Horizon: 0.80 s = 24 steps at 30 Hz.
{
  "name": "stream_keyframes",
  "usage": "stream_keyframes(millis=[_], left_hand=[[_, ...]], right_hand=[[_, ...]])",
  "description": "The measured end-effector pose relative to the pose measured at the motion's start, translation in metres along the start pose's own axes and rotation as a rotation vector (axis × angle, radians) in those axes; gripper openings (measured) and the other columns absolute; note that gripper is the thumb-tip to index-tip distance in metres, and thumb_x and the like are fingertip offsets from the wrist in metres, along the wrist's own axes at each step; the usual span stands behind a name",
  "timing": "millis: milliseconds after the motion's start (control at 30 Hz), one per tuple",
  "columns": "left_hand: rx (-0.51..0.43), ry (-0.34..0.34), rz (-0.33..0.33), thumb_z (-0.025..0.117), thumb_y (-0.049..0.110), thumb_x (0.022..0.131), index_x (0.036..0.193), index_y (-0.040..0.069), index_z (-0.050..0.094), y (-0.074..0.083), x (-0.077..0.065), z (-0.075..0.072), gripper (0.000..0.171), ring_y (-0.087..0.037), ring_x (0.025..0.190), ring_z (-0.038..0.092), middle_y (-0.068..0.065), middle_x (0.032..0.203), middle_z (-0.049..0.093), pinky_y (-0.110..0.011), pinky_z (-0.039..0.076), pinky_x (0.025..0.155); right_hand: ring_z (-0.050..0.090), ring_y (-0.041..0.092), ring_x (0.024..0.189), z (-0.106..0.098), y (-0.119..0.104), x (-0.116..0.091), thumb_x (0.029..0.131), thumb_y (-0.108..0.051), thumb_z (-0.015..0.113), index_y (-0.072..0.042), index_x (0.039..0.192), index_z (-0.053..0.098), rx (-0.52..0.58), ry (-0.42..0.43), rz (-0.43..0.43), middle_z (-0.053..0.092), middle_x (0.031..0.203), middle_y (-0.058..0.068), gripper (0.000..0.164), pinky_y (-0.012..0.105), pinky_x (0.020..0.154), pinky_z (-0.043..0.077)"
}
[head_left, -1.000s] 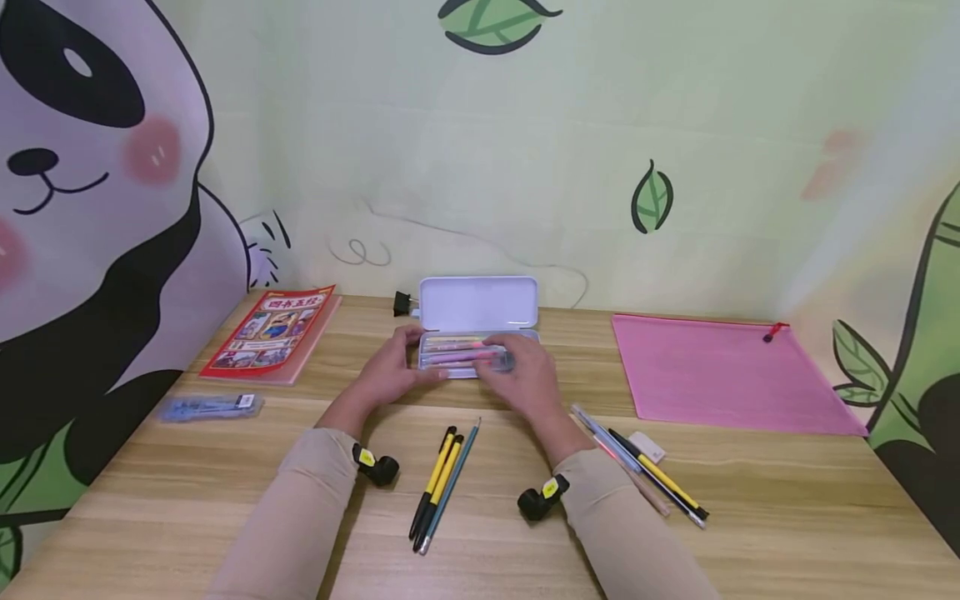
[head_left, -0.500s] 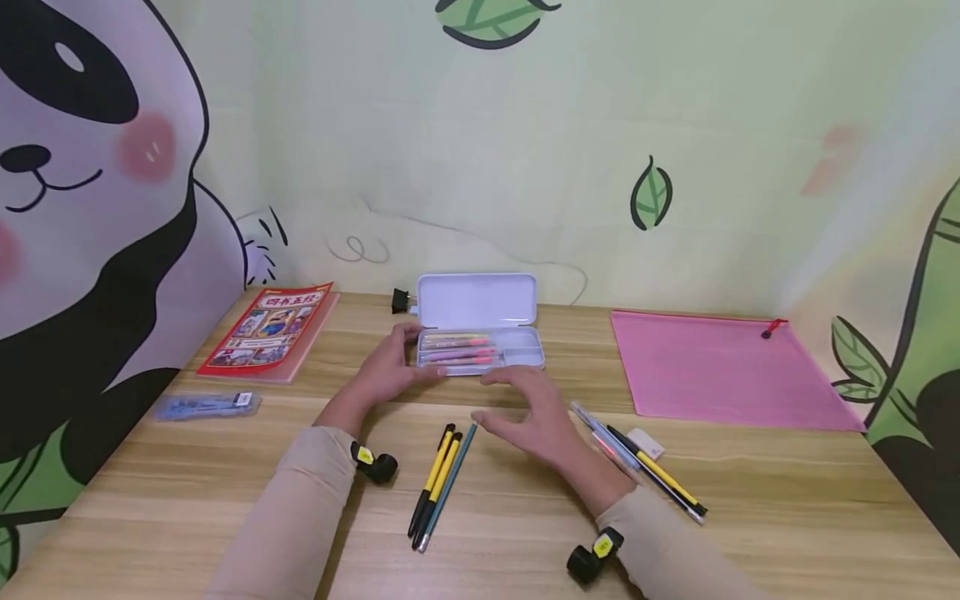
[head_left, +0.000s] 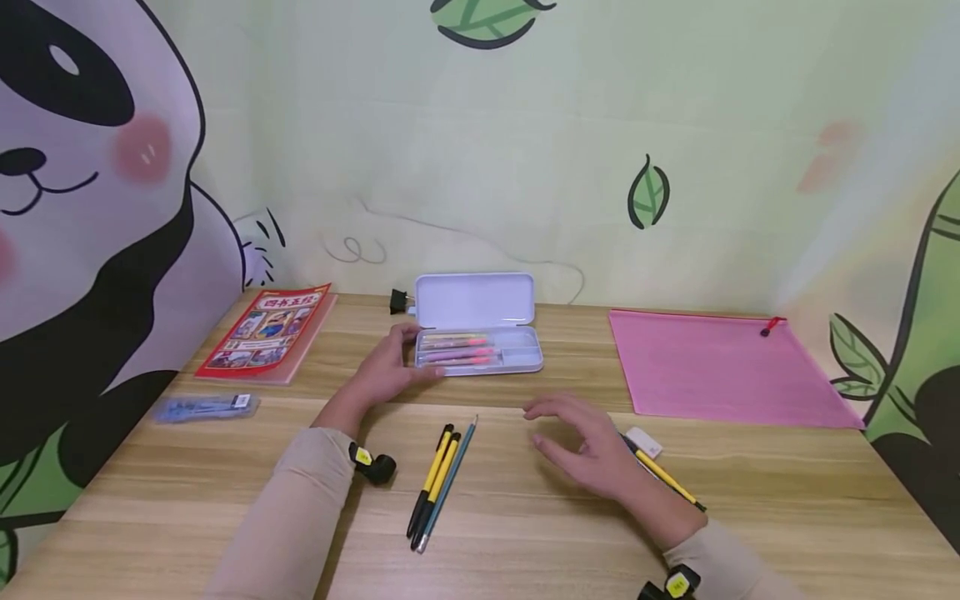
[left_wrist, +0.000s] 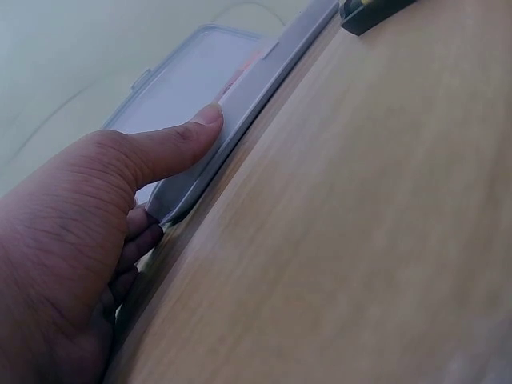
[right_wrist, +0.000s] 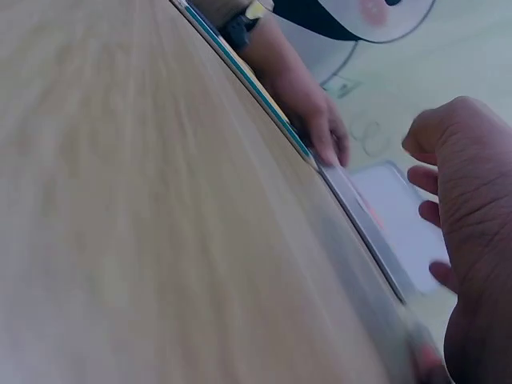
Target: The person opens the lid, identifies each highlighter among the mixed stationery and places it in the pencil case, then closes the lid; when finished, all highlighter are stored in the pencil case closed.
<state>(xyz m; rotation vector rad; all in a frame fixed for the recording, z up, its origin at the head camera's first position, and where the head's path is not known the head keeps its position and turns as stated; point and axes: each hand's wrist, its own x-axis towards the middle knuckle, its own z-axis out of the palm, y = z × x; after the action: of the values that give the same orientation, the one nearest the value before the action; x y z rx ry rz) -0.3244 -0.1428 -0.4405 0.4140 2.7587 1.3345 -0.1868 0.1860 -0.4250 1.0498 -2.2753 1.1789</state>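
An open pencil case (head_left: 475, 300) stands at the back of the table with its lid up. Several pens (head_left: 456, 350) lie in its left compartment. My left hand (head_left: 384, 367) grips the case's left end, the thumb on the front wall and the fingers round the corner, as the left wrist view shows (left_wrist: 80, 208). My right hand (head_left: 592, 450) hovers over the table to the right, fingers relaxed and holding nothing. Beneath and beside it lie a yellow-and-black pen (head_left: 670, 482) and a white eraser (head_left: 645, 442); the hand hides other pens there.
Two yellow-and-black pens (head_left: 433, 479) and a teal pencil (head_left: 450, 479) lie in front of the case. At left are a red booklet (head_left: 268, 329) and a blue packet of pens (head_left: 206, 407). A pink zip pouch (head_left: 731, 367) lies at right; a black clip (head_left: 399, 302) sits behind the case.
My right hand has let go inside the case and drawn back to the right, towards the loose pens and eraser. My left hand stays on the case.
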Motion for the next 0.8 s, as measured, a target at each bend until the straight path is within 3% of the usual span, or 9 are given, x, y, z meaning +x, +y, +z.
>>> stream_keyframes(millis=[200, 333, 533, 667, 800], left_hand=[[-0.006, -0.001, -0.006, 0.086, 0.048, 0.077, 0.150, 0.010, 0.032, 0.001, -0.001, 0.000, 0.099, -0.031, 0.138, 0.040, -0.012, 0.147, 0.045, -0.052, 0.027, 0.118], [-0.009, -0.007, -0.006, 0.085, 0.049, 0.077, 0.150, 0.010, 0.032, 0.001, -0.001, 0.000, 0.099, -0.030, 0.136, 0.042, -0.011, 0.145, 0.046, -0.051, 0.028, 0.117], [-0.003, -0.004, -0.001, 0.085, 0.051, 0.076, 0.150, 0.010, 0.033, 0.001, 0.001, 0.001, 0.100, -0.030, 0.136, 0.042, -0.011, 0.145, 0.046, -0.050, 0.028, 0.117], [-0.009, -0.002, 0.003, 0.086, 0.050, 0.075, 0.149, 0.008, 0.033, 0.001, 0.000, -0.001, 0.100, -0.031, 0.138, 0.040, -0.013, 0.146, 0.046, -0.052, 0.026, 0.118], [-0.009, -0.004, 0.005, 0.086, 0.051, 0.075, 0.149, 0.008, 0.033, 0.002, 0.000, -0.001, 0.101, -0.031, 0.138, 0.040, -0.013, 0.146, 0.046, -0.052, 0.026, 0.118]], right_hand=[[0.066, 0.026, 0.105, -0.025, 0.014, -0.013, 0.079, 0.013, 0.070, -0.007, 0.108, 0.071, -0.017, 0.106, -0.152, 0.071, 0.110, 0.009, 0.035, 0.023, 0.100, 0.046], [0.064, 0.024, 0.103, -0.047, 0.021, -0.025, 0.076, 0.015, 0.069, -0.009, 0.106, 0.072, -0.061, 0.118, -0.144, 0.071, 0.108, 0.008, 0.038, 0.022, 0.096, 0.045], [0.053, 0.023, 0.111, -0.072, 0.032, -0.039, 0.071, 0.016, 0.064, -0.017, 0.104, 0.072, -0.120, -0.064, -0.029, 0.067, 0.119, 0.005, 0.047, 0.028, 0.093, 0.039], [0.045, 0.023, 0.121, -0.074, 0.035, -0.042, 0.076, 0.009, 0.067, -0.025, 0.107, 0.072, -0.133, -0.202, 0.064, 0.060, 0.131, 0.004, 0.046, 0.039, 0.093, 0.038], [0.039, 0.024, 0.126, -0.071, 0.036, -0.044, 0.078, 0.004, 0.066, -0.027, 0.111, 0.072, -0.138, -0.266, 0.080, 0.054, 0.139, 0.006, 0.046, 0.041, 0.091, 0.038]])
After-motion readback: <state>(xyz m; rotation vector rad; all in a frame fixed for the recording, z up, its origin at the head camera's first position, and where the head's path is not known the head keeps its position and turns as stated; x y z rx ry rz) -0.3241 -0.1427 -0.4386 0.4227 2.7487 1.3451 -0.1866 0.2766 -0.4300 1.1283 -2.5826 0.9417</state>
